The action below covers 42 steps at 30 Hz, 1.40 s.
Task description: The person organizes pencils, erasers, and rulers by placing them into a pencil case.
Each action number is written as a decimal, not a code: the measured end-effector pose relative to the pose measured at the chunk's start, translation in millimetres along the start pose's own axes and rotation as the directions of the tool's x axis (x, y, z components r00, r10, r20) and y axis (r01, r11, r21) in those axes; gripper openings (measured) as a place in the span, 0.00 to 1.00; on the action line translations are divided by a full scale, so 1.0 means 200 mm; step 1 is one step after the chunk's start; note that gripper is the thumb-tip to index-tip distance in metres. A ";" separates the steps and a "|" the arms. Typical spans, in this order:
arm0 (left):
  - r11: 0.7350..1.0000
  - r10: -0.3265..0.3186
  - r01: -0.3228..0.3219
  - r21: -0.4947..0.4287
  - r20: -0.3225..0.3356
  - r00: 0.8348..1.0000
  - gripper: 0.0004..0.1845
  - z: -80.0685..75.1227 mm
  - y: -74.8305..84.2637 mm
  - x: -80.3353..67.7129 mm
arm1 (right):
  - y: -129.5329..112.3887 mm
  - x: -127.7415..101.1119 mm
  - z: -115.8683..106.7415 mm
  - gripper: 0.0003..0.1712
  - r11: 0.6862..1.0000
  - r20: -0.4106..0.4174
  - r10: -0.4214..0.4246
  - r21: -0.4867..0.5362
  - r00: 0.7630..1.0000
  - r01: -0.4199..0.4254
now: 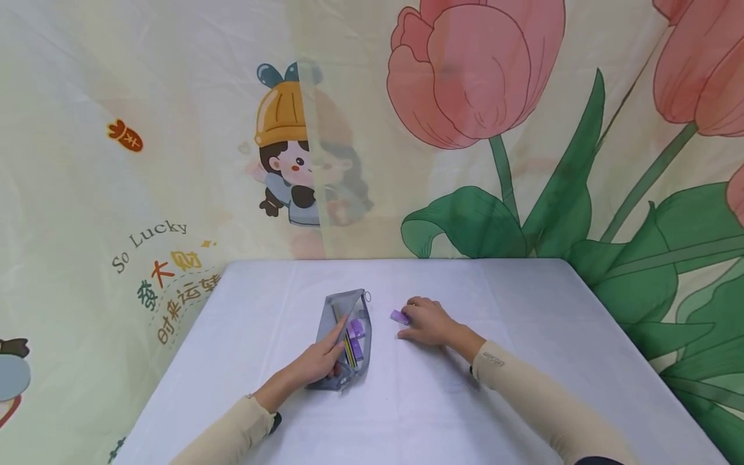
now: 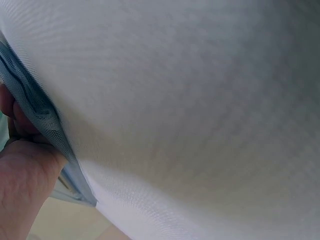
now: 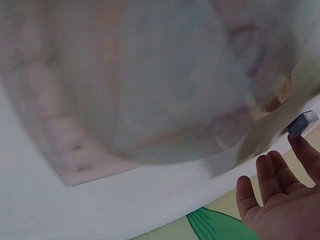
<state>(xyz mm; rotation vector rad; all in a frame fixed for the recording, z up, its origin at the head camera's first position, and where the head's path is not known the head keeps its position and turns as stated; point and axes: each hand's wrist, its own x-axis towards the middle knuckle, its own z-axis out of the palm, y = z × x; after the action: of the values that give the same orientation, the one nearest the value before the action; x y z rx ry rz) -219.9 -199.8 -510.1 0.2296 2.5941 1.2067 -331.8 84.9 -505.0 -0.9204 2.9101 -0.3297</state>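
L hand (image 1: pixel 318 363) holds pouch (image 1: pixel 343 323); R hand (image 1: pixel 429 321) touches eraser (image 1: pixel 398 316).

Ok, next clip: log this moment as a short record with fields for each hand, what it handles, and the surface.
left hand: left hand grips the mesh pencil pouch at its open edge
pouch contents: pencils and purple items show through the mesh
right hand: right hand rests on the table, fingers touching a small purple block
block position: on the table, right of the pouch, apart from it
surface: white table
backdrop: cloth printed with tulips and a cartoon figure
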 end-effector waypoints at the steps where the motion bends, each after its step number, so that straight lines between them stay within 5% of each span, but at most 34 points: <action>1: 1.000 0.001 -0.001 0.001 -0.001 1.000 0.32 0.00 0.00 0.00 | -0.01 0.01 0.00 0.33 1.000 -0.004 0.002 -0.005 1.000 -0.002; 12: 1.000 -0.003 0.004 0.007 -0.010 1.000 0.32 -0.03 0.03 0.00 | -0.09 0.06 -0.01 0.14 0.994 -0.048 -0.072 0.079 0.996 0.076; 20: 1.000 0.014 -0.014 0.024 -0.004 1.000 0.32 -0.05 0.03 0.00 | -0.15 0.09 -0.03 0.14 0.983 -0.065 -0.109 0.141 0.992 0.117; 28: 1.000 0.012 -0.012 -0.006 0.007 1.000 0.32 -0.05 0.02 0.01 | -0.27 0.13 -0.02 0.13 0.969 -0.168 -0.168 0.154 0.971 0.194; 35: 0.999 0.005 -0.005 -0.040 0.021 1.000 0.32 -0.05 0.01 0.01 | -0.40 0.20 -0.01 0.16 0.976 -0.121 -0.143 0.145 0.982 0.160; 42: 0.997 0.001 0.002 -0.079 0.043 0.999 0.32 -0.03 -0.01 0.00 | -0.49 0.24 0.03 0.12 0.987 -0.170 -0.071 0.129 0.983 0.094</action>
<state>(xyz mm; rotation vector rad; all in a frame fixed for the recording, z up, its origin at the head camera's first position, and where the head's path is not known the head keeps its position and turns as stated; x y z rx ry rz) -222.0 -204.9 -508.2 0.2368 2.5038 1.2861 -315.1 -20.9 -488.7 -1.0406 2.9543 -0.6326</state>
